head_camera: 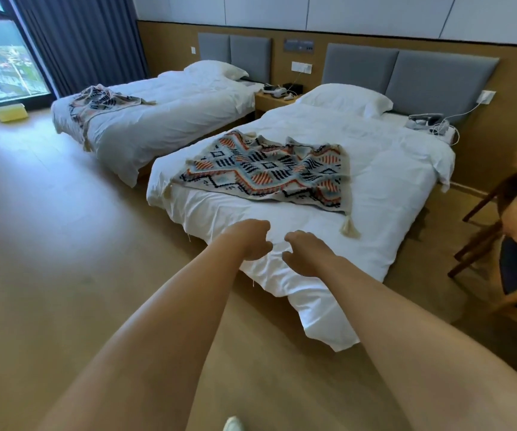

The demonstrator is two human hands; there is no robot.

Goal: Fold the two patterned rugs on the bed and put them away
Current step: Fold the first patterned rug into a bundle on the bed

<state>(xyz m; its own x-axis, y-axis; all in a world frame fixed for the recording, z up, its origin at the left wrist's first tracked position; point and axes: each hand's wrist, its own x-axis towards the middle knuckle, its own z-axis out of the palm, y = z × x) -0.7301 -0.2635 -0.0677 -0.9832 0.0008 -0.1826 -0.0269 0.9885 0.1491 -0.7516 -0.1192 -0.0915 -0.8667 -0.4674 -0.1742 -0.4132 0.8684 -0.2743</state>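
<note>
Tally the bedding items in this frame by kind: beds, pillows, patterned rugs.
Beds: 2, near bed and far bed
Pillows: 2, near pillow and far pillow
Patterned rugs: 2, near rug and far rug
Total: 6

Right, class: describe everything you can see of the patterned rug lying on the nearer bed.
The patterned rug looks like a woven cloth with a cream ground and a geometric pattern of diamonds and zigzags in orange, pale blue and black. Cream tassels hang from its corners. It lies unfolded and somewhat rumpled, spread askew across the white duvet of the nearer bed, below the pillow. Neither hand touches it: the left hand and right hand hover nearer the bed's foot.
</note>
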